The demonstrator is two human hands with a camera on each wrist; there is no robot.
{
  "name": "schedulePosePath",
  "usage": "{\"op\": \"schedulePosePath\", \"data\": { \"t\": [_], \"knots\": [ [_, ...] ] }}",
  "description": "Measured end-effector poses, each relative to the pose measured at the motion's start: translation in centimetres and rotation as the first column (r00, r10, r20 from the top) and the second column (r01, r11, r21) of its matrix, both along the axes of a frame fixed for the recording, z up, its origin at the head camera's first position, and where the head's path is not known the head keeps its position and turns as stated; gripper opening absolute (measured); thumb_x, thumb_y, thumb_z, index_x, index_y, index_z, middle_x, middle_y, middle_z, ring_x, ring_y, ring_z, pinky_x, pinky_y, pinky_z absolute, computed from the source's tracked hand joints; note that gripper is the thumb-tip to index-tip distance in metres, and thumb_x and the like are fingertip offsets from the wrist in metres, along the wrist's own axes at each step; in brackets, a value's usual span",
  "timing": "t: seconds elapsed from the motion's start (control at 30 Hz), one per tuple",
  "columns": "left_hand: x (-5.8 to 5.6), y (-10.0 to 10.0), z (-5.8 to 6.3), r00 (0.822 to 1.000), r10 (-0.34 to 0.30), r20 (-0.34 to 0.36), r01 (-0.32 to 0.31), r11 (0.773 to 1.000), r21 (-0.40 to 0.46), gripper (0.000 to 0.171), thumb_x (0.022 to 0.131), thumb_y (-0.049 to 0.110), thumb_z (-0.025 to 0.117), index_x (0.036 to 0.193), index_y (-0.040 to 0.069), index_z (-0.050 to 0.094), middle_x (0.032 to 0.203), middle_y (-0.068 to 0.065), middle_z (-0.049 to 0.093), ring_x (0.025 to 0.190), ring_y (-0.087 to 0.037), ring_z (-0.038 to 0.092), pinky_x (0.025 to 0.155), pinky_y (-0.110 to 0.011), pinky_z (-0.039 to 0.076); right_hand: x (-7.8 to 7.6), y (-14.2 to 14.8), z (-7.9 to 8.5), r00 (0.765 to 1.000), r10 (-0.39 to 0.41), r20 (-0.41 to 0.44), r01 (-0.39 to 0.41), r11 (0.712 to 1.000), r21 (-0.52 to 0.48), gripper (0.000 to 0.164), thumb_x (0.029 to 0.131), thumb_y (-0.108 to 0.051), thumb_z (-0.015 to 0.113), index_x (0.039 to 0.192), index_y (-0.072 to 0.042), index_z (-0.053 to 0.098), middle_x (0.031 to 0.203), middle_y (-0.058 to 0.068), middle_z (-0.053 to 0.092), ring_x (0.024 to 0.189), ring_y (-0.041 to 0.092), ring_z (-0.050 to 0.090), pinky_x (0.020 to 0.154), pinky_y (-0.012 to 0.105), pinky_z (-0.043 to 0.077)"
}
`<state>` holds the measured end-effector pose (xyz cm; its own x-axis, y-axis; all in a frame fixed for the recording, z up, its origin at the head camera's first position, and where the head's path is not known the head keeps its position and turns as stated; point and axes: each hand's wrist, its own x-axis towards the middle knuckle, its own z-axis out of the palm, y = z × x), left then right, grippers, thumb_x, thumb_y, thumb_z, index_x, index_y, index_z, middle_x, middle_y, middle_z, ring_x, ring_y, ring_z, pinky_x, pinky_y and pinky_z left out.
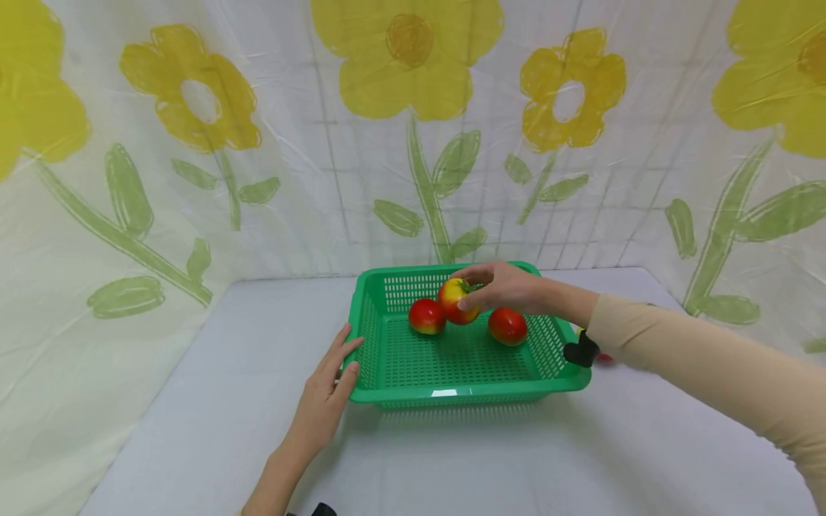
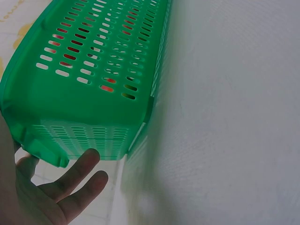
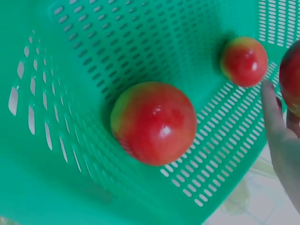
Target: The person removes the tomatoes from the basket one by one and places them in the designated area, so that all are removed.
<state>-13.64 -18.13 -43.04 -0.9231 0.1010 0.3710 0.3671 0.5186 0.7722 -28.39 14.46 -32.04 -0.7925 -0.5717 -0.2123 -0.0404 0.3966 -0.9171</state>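
Green plastic basket (image 1: 413, 396) on white bench (image 1: 258, 358). R hand (image 1: 506, 288), fingers clamped on red-yellow fruit (image 1: 454, 296), holds it over basket's far half, btwn L red fruit (image 1: 426, 317) & R red fruit (image 1: 506, 327). L hand (image 1: 323, 398), fingers apart, at basket's L rim. Risk: smooth skin may slip if pinch loosens, prob. bumping L red fruit

Right of the green basket (image 1: 503, 390), a red object (image 1: 605, 357) sits mostly hidden behind the sleeve (image 1: 671, 340), unidentifiable, while the right wrist view's edge crops the fruit (image 3: 291, 77) held above the basket.
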Motion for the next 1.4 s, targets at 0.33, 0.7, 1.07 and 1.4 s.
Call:
{"op": "schedulePosePath", "data": {
  "t": [0.33,0.7,1.07,1.4],
  "knots": [
    [0.0,0.1,-0.1,1.0,-0.002,0.004,0.002,1.0,0.004,0.041,0.107,0.029,0.045,0.148,0.022,0.046,0.16,0.011,0.022,0.118,-0.014,0.053,0.082,-0.04,0.05,1.0,1.0,0.8,0.995,-0.055,0.086,0.064,0.992,-0.106,0.063,0.083,-0.014,0.08,0.14,-0.007,0.053,0.146,0.016,0.037,0.119,0.034,0.05,0.091,0.045,0.049],
    [0.0,0.0,-0.3,1.0,0.004,0.015,-0.004,1.0,0.01,0.041,0.107,0.028,0.045,0.148,0.022,0.046,0.16,0.013,0.022,0.109,-0.015,0.058,0.08,-0.037,0.051,2.6,2.5,1.2,0.998,-0.061,0.022,0.063,0.994,-0.085,0.067,0.083,-0.022,0.081,0.141,-0.011,0.05,0.145,0.011,0.041,0.118,0.033,0.051,0.095,0.045,0.046],
    [0.0,0.1,-0.1,1.0,0.006,0.022,-0.006,1.0,0.015,0.04,0.107,0.026,0.046,0.147,0.031,0.045,0.16,0.012,0.022,0.113,-0.015,0.056,0.08,-0.036,0.051,4.9,4.2,0.4,0.984,-0.127,-0.128,0.133,0.991,0.036,0.07,0.079,-0.031,0.084,0.14,-0.017,0.053,0.14,0.012,0.048,0.129,0.032,0.042,0.101,0.047,0.041],
    [-0.1,0.1,0.0,1.0,-0.001,0.015,0.001,1.0,0.007,0.041,0.107,0.029,0.044,0.148,0.022,0.046,0.16,0.011,0.022,0.116,-0.015,0.054,0.08,-0.036,0.051,6.7,4.2,-0.4,0.98,-0.192,-0.057,0.191,0.981,-0.016,0.071,0.079,-0.029,0.085,0.141,-0.019,0.052,0.139,0.014,0.048,0.126,0.033,0.044,0.097,0.046,0.044]
  ]
}}
